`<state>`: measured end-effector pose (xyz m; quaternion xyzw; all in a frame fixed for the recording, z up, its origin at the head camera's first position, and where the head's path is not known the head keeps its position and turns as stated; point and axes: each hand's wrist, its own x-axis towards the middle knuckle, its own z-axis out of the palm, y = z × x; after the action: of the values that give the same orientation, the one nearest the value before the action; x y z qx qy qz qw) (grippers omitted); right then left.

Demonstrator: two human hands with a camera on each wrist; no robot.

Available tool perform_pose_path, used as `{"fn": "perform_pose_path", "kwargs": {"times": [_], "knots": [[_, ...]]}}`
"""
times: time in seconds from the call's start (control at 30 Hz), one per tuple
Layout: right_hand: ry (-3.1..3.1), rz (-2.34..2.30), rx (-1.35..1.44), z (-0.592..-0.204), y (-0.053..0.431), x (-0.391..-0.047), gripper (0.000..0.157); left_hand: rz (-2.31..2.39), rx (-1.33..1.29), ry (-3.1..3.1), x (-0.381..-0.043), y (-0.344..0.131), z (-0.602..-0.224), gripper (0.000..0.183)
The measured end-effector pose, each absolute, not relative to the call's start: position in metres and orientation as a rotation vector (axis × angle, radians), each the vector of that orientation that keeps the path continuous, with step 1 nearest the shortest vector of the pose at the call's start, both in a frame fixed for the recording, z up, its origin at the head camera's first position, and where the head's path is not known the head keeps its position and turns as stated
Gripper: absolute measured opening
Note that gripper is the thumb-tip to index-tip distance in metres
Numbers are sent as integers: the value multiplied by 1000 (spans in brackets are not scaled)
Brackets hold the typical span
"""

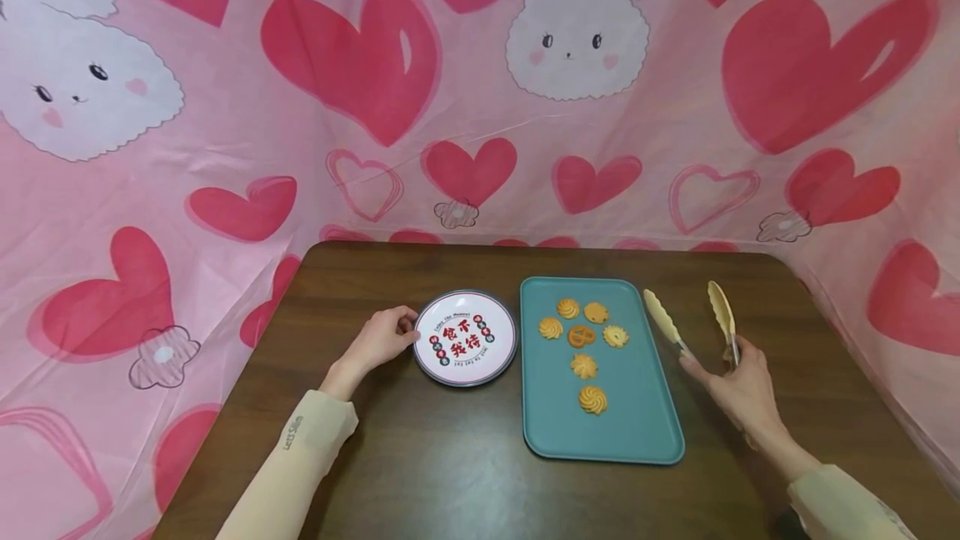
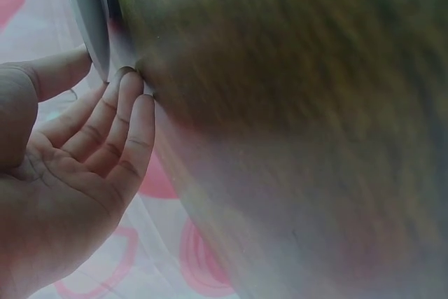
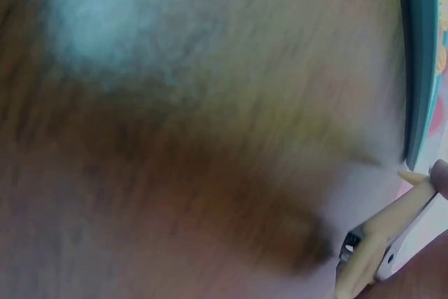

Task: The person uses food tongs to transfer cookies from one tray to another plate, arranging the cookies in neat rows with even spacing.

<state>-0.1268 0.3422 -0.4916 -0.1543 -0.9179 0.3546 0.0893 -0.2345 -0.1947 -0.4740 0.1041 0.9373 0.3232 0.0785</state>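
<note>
At the left side of a white plate (image 1: 468, 304) with red characters and a dark rim, my left hand (image 1: 381, 338) pinches the edge. In the left wrist view the thumb lies on the upper face of the plate (image 2: 85, 15), the fingertips low beside its rim and the tabletop. My right hand (image 1: 742, 394) holds a pair of tongs (image 1: 722, 309) with cream tips and metal arms, spread apart and pointing away from me. Between the plate and the tongs lies a teal tray (image 1: 637, 427) bearing several cookies, among them a pretzel-shaped one (image 1: 581, 336) and a swirled one (image 1: 592, 400).
Everything stands on a dark brown wooden table (image 1: 420, 457). A pink cloth (image 1: 480, 115) with hearts and rabbits hangs behind the table and along both sides. The tray's right rim runs close to the left arm of the tongs.
</note>
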Motion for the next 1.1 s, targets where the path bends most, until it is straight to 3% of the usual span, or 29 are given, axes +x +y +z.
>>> {"fn": "perform_pose_path", "kwargs": {"times": [0.3, 0.53, 0.7, 0.9, 1.1], "knots": [[-2756, 1022, -390, -478, 351, -131, 97, 957, 326, 2824, -234, -194, -474, 31], [-2709, 932, -329, -464, 356, -133, 80, 957, 313, 2833, -235, -191, -475, 29], [-2698, 846, -245, -454, 361, -134, 83, 953, 305, 2839, -236, -190, -474, 28], [-2728, 755, -127, -446, 368, -138, 67, 974, 288, 2831, -236, -191, -475, 29], [-2739, 693, 36, -438, 375, -141, 66, 1018, 270, 2812, -238, -190, -474, 29]]}}
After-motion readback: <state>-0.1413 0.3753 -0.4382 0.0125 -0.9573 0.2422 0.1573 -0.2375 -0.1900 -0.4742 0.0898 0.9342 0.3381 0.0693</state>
